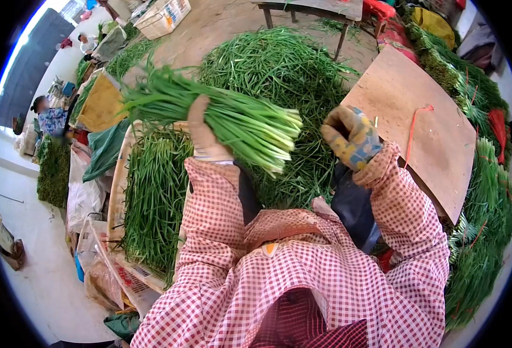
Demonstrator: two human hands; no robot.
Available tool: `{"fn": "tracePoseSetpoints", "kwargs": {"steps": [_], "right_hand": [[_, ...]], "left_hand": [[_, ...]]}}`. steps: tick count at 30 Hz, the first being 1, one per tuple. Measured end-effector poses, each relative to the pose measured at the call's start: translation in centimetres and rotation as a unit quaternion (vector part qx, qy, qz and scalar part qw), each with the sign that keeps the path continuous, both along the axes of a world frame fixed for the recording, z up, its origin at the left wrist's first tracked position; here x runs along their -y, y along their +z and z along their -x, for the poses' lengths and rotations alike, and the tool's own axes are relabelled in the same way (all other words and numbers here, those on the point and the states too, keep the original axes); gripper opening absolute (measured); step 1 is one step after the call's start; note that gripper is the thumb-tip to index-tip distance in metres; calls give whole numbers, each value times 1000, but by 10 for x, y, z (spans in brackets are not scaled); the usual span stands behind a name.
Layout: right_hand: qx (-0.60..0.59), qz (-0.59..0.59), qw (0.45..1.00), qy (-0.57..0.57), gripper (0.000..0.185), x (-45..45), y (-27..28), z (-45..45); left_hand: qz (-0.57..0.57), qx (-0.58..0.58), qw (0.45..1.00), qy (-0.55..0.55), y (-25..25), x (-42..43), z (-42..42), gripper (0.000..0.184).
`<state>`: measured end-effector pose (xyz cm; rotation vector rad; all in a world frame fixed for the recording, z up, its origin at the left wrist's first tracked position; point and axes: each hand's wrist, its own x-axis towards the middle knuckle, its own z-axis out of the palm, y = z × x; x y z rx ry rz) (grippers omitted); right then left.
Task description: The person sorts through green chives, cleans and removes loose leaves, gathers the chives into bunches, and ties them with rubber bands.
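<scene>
My left hand [202, 129], in a light glove, is wrapped round a bunch of long green stalks [241, 119]. Its pale cut ends point right and its leafy tips point left. To the right of those ends is my right hand [351, 137], in a patterned glove, with its fingers curled together. Whatever those fingers may hold is too small to make out. Below the bunch lies a big heap of loose green stalks [273, 58]. On the right a brown board [406, 110] bears a red tie [413, 130].
A crate [119, 185] full of green stalks stands at my left. Tied bundles [482, 232] are stacked along the right side. A low table [319, 8] and a white box [162, 17] stand farther off. Two people [53, 119] are at the far left.
</scene>
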<state>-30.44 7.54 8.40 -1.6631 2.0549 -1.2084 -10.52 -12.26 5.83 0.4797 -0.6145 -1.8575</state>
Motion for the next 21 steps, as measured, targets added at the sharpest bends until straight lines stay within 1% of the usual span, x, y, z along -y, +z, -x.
{"fn": "tracePoseSetpoints", "kwargs": {"steps": [2,3,4,5,6,7,8,9,10,11,12,13,14,15,16,17,18,19,20,21], "right_hand": [[-94,-47,994,17,25,-5,-38,28],[-75,-168,983,23,33,-5,-48,41],[-66,-152,986,12,36,-5,-59,44],[61,-109,992,-16,35,-2,-62,41],[187,-69,979,-40,34,0,-65,37],[193,-65,978,-41,34,4,-63,33],[245,-31,969,-1,32,9,-57,29],[294,3,955,36,32,11,-51,25],[295,8,955,29,32,10,-42,21],[289,-29,956,34,32,9,-32,19],[284,-70,955,42,33,7,-27,19],[334,3,938,95,43,8,-29,16],[336,5,937,90,43,3,-28,13],[373,40,918,127,48,-1,-27,7],[407,76,896,163,53,-3,-18,-2],[353,54,922,148,63,-5,-12,-8],[294,47,946,127,69,-6,-6,-15],[297,19,949,100,70,-6,-6,-22],[299,-8,951,73,71,-5,-7,-27],[280,-20,958,48,69,-7,-6,-32]], "left_hand": [[8,-49,995,-81,10,-4,-17,32],[45,-87,989,-111,-4,4,-20,34],[80,-126,979,-142,-17,12,-24,37],[114,-162,964,-175,-31,20,-27,40],[88,-224,947,-214,-52,33,-30,41],[55,-272,931,-239,-71,43,-31,41],[29,-293,923,-250,-75,44,-30,42],[7,-296,921,-251,-79,47,-27,43],[47,-285,928,-235,-61,42,-12,45],[35,-249,933,-258,-51,34,-10,47],[38,-211,945,-246,-54,35,-8,47],[40,-172,956,-235,-49,33,-3,47],[24,-144,968,-205,-37,22,5,47],[-7,-164,970,-182,-43,24,11,44],[-31,-134,981,-136,-35,16,20,42],[-31,-102,986,-128,-35,14,25,42],[-30,-70,990,-120,-35,12,30,42],[-48,-38,994,-87,-35,18,36,43],[-43,-76,991,-103,-39,14,37,45],[-62,-85,989,-104,-43,13,38,45]]}}
